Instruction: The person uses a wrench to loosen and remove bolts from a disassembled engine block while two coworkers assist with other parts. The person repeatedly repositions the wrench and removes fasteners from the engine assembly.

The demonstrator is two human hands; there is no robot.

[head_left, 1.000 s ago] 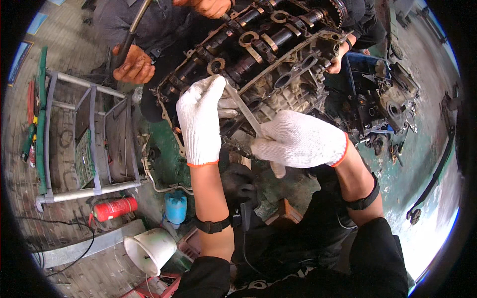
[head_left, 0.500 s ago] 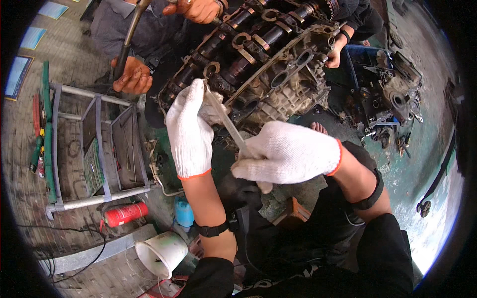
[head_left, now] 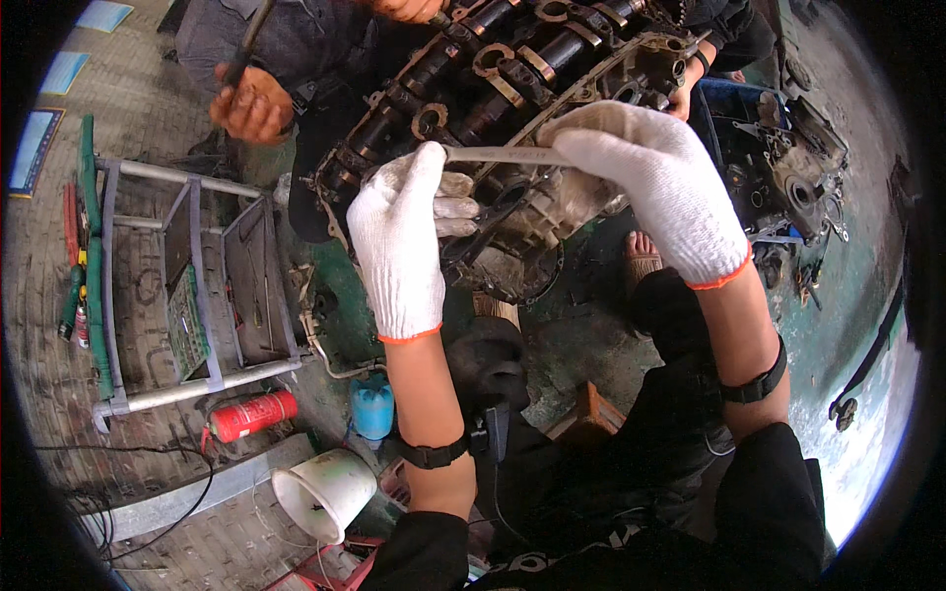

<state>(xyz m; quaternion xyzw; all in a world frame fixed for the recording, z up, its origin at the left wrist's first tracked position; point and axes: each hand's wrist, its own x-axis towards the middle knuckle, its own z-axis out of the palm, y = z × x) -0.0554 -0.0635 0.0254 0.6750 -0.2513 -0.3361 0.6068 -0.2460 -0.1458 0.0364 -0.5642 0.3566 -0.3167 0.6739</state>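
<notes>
A slim metal wrench (head_left: 501,155) lies almost level between my two hands, both in white knitted gloves with orange cuffs. My left hand (head_left: 399,241) is closed at its left end, thumb on top. My right hand (head_left: 655,167) grips the other end with its fingers wrapped round, so that end is hidden. Just beyond the wrench is a greasy engine cylinder head (head_left: 512,84) with dark camshafts and shiny bearing caps. My gloves cover part of its near side.
Across the engine, another person's hand (head_left: 253,103) holds a dark bar (head_left: 248,44); a hand (head_left: 682,98) also reaches in at right. A metal rack (head_left: 197,389), red fire extinguisher (head_left: 254,416) and white bucket (head_left: 325,492) stand left. Engine parts (head_left: 793,182) lie right in a blue crate (head_left: 724,103).
My right hand has moved up and to the right, swinging the wrench from a steep slant to nearly level. My left hand has shifted slightly right. The other person's bar hand has risen a little.
</notes>
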